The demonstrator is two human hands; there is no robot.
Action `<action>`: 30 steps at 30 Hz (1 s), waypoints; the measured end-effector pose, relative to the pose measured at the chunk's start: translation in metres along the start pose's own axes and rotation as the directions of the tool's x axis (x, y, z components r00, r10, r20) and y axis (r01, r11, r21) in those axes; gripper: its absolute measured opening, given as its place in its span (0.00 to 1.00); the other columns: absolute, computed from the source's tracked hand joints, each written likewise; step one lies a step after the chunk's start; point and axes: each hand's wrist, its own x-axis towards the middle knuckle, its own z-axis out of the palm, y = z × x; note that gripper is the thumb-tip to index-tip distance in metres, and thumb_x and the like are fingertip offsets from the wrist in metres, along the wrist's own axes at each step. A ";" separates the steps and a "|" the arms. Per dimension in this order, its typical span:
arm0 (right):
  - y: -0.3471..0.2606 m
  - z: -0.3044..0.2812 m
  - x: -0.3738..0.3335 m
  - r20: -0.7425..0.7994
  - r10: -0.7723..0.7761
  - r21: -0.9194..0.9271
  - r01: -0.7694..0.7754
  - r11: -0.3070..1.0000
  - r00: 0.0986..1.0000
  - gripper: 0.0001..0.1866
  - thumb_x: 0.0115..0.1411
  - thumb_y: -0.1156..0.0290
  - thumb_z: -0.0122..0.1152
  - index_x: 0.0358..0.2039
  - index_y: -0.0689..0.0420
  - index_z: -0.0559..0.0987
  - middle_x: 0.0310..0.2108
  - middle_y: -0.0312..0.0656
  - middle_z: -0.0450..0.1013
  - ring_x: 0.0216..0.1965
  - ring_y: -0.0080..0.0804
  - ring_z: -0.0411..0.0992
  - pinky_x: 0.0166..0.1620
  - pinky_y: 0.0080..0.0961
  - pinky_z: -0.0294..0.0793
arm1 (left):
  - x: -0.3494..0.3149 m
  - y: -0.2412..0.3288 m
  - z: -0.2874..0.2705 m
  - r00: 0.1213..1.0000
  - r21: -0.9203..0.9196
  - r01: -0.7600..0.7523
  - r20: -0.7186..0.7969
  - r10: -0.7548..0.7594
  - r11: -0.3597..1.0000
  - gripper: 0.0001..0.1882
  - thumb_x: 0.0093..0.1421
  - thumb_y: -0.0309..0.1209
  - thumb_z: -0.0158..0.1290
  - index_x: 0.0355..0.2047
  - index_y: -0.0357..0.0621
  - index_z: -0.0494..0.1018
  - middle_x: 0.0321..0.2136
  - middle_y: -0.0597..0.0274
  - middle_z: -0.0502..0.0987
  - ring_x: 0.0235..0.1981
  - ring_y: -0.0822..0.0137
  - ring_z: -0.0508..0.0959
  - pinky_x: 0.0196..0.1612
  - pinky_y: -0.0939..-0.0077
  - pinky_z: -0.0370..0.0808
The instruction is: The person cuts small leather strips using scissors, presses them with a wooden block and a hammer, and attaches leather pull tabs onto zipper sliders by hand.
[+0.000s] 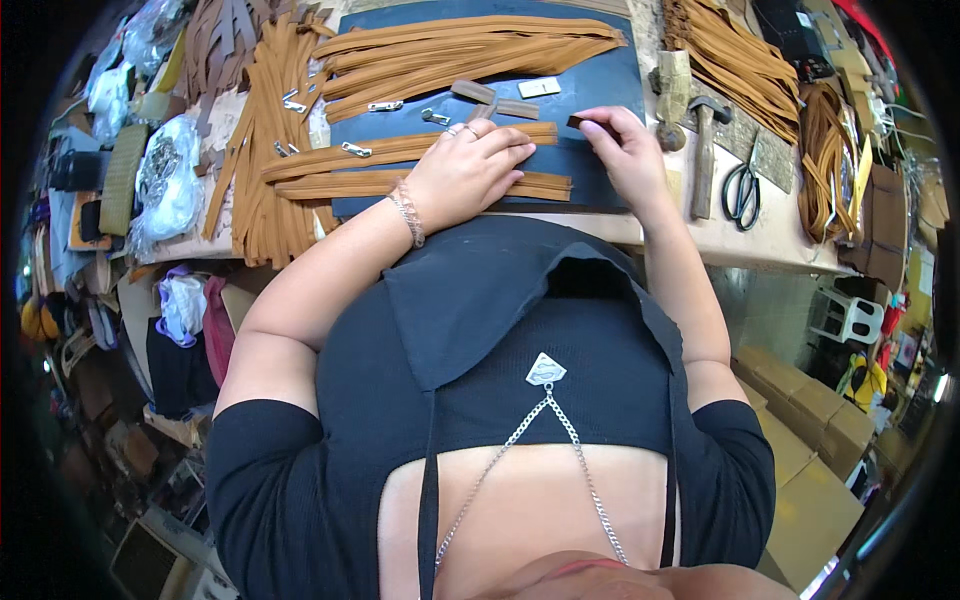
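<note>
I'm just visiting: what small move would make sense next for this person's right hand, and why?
Perhaps ease the right hand left, bringing the small dark-brown piece to the upper flat tan-brown zipper strip's right end. The piece is pinched between thumb and finger, apart from that end, while the left hand lies across the strip.

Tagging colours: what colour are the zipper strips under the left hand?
Zipper strips: orange-brown, best in the head view.

Left fingers (500, 142) rest on brown zipper strips (395, 149); right fingers (598, 136) pinch a dark piece (574, 122).
</note>
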 end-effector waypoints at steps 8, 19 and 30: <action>-0.009 0.016 0.007 0.019 0.209 -0.024 -0.208 0.978 0.978 0.06 0.61 0.70 0.65 0.35 0.59 0.81 0.33 0.44 0.80 0.35 0.34 0.78 0.43 0.29 0.76 | 0.009 -0.004 0.003 1.000 0.011 -0.016 -0.007 0.017 1.000 0.24 0.59 0.32 0.59 0.57 0.49 0.75 0.53 0.65 0.75 0.45 0.60 0.74 0.51 0.66 0.75; -0.017 0.010 0.020 0.128 0.230 -0.236 -0.195 0.952 0.965 0.09 0.59 0.66 0.67 0.34 0.59 0.82 0.32 0.48 0.80 0.35 0.45 0.78 0.42 0.35 0.76 | 0.015 -0.003 -0.001 0.998 0.009 0.004 0.061 -0.005 1.000 0.24 0.59 0.33 0.59 0.57 0.50 0.75 0.53 0.67 0.75 0.43 0.61 0.73 0.51 0.68 0.75; -0.014 0.012 0.025 0.225 0.094 -0.373 -0.004 0.928 0.970 0.11 0.60 0.66 0.67 0.35 0.60 0.77 0.31 0.49 0.77 0.33 0.40 0.76 0.38 0.36 0.74 | 0.026 -0.006 -0.002 0.998 -0.042 0.001 0.059 0.001 0.999 0.20 0.60 0.34 0.59 0.53 0.48 0.77 0.48 0.66 0.76 0.44 0.60 0.74 0.50 0.67 0.75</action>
